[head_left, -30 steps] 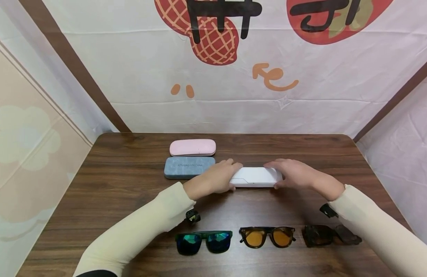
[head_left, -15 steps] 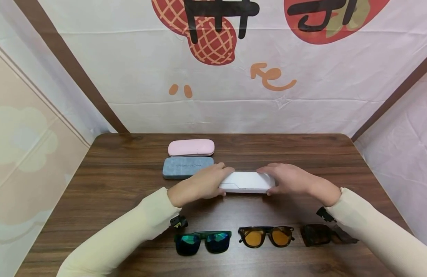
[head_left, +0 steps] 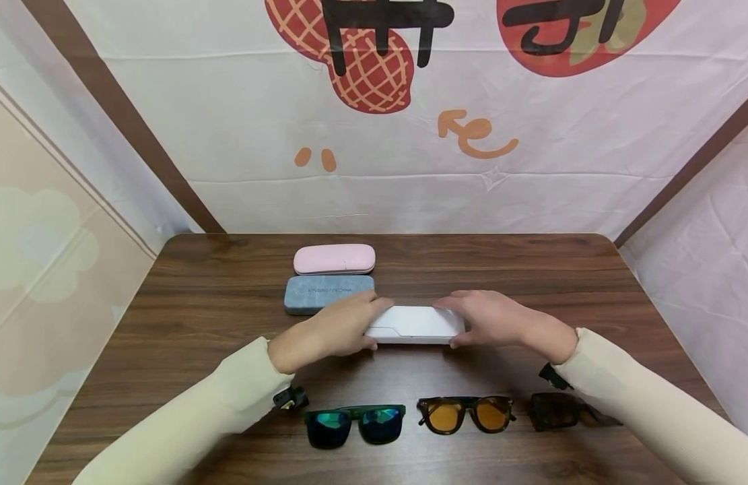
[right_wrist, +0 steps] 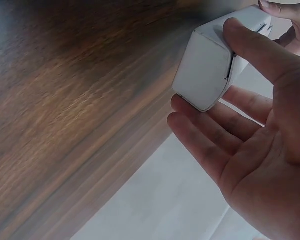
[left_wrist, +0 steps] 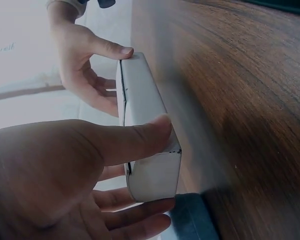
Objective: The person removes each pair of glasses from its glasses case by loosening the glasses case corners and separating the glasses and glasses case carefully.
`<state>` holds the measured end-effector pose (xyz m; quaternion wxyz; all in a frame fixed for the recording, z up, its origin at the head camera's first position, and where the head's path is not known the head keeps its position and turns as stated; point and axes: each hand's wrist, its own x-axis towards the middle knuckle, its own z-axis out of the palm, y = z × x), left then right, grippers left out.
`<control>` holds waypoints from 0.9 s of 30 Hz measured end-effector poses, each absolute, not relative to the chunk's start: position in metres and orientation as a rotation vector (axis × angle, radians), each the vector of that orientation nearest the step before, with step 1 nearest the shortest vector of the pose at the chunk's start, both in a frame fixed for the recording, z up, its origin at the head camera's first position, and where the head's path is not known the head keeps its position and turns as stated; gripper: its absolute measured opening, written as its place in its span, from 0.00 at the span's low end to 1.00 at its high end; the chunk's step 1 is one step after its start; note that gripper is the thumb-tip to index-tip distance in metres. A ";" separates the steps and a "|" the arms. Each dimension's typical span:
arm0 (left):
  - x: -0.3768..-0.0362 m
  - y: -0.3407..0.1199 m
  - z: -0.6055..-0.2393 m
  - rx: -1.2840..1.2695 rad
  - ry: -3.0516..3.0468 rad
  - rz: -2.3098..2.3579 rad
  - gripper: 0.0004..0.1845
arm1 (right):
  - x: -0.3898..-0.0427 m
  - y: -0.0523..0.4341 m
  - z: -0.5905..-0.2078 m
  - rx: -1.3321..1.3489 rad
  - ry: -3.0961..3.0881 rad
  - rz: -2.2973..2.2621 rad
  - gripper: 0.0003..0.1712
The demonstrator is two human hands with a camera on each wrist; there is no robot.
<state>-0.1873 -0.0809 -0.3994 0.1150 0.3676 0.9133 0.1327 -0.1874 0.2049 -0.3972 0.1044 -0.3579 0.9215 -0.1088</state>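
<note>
So the main thing here is a white glasses case (head_left: 415,324), a long boxy one with squared-off ends and a smooth matte shell. There's a thin dark seam running along its length where the lid meets the base, easy to spot in the left wrist view (left_wrist: 140,115), and it looks closed. It sits about mid-worktop (head_left: 186,316), lying crosswise, just in front of and to the right of a blue-grey case (head_left: 327,294), with a pink case (head_left: 334,259) right behind that one.

The left hand (head_left: 334,328) grips the case's left end, thumb curled over the near face and fingers wrapped round the far side. The right hand (head_left: 491,318) does the same on the right end; in the right wrist view (right_wrist: 250,125) the thumb lies along the seam side and the fingers cup underneath.

Along the near edge sits a row of sunglasses: a pair with green-blue mirrored lenses (head_left: 355,424), an amber-lens tortoiseshell pair (head_left: 466,413), and a dark brown folded pair (head_left: 555,411) partly hidden by the right sleeve.
</note>
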 end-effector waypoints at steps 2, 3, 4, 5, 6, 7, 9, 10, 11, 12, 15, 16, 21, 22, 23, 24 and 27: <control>-0.186 -0.084 -0.399 1.075 2.677 0.387 0.38 | -0.187 0.203 -0.397 -1.055 2.712 -0.320 0.37; -0.185 -0.085 -0.399 1.070 2.679 0.385 0.38 | -0.187 0.201 -0.397 -1.063 2.710 -0.319 0.37; -0.185 -0.087 -0.399 1.065 2.679 0.386 0.38 | -0.186 0.200 -0.396 -1.068 2.706 -0.319 0.38; -0.184 -0.089 -0.399 1.061 2.682 0.386 0.38 | -0.186 0.198 -0.396 -1.076 2.702 -0.318 0.38; -0.183 -0.092 -0.399 1.058 2.684 0.386 0.38 | -0.186 0.196 -0.395 -1.082 2.695 -0.320 0.38; -0.182 -0.094 -0.399 1.055 2.684 0.386 0.39 | -0.186 0.194 -0.395 -1.088 2.690 -0.320 0.38; -0.180 -0.098 -0.399 1.062 2.686 0.387 0.39 | -0.185 0.191 -0.395 -1.105 2.682 -0.315 0.38; -0.179 -0.100 -0.399 1.065 2.684 0.391 0.39 | -0.185 0.189 -0.395 -1.112 2.680 -0.306 0.38; -0.178 -0.102 -0.399 1.069 2.685 0.392 0.38 | -0.185 0.187 -0.395 -1.120 2.679 -0.298 0.38; -0.177 -0.105 -0.399 1.070 2.683 0.393 0.38 | -0.184 0.185 -0.396 -1.126 2.679 -0.287 0.38; -0.175 -0.112 -0.400 1.058 2.681 0.400 0.38 | -0.184 0.178 -0.397 -1.146 2.681 -0.247 0.38; -0.175 -0.115 -0.401 1.054 2.679 0.405 0.37 | -0.183 0.176 -0.398 -1.151 2.684 -0.233 0.39; -0.173 -0.129 -0.401 1.054 2.695 0.433 0.37 | -0.183 0.165 -0.400 -1.161 2.692 -0.198 0.38; -0.172 -0.132 -0.401 1.053 2.699 0.442 0.37 | -0.183 0.162 -0.400 -1.163 2.692 -0.193 0.38; -0.172 -0.135 -0.402 1.050 2.703 0.450 0.37 | -0.183 0.160 -0.401 -1.165 2.691 -0.192 0.37; -0.172 -0.137 -0.402 1.050 2.704 0.457 0.37 | -0.184 0.157 -0.402 -1.173 2.690 -0.184 0.37; -0.170 -0.146 -0.404 1.024 2.702 0.483 0.36 | -0.184 0.149 -0.404 -1.192 2.681 -0.176 0.37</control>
